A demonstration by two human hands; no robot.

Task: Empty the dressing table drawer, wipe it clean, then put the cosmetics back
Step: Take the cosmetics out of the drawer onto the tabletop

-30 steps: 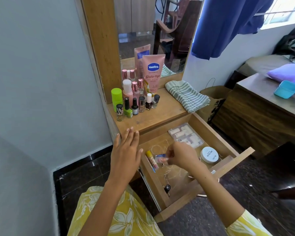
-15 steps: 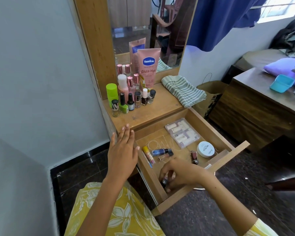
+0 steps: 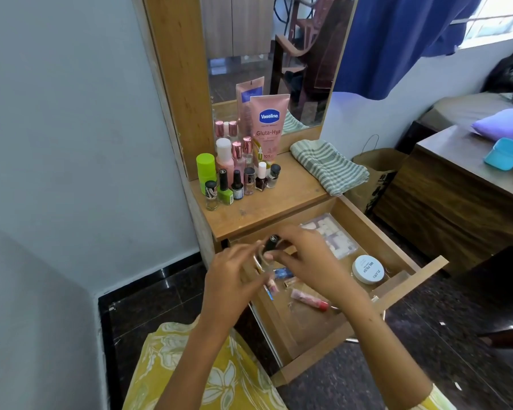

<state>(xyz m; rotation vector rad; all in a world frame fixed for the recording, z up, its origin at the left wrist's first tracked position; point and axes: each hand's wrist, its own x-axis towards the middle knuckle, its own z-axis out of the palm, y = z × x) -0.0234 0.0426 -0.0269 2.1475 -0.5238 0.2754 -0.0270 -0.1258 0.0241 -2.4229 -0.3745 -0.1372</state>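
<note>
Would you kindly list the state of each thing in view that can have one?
drawer: pulled open, cosmetics inside
white jar: lid on, upright in the drawer
pink tube: lying flat in the drawer
clear box: lying flat in the drawer
striped cloth: folded on the tabletop
Vaseline tube: standing by the mirror
small black-capped bottle: held above the drawer
right hand: shut on the bottle
left hand: touching it; grip unclear
</note>
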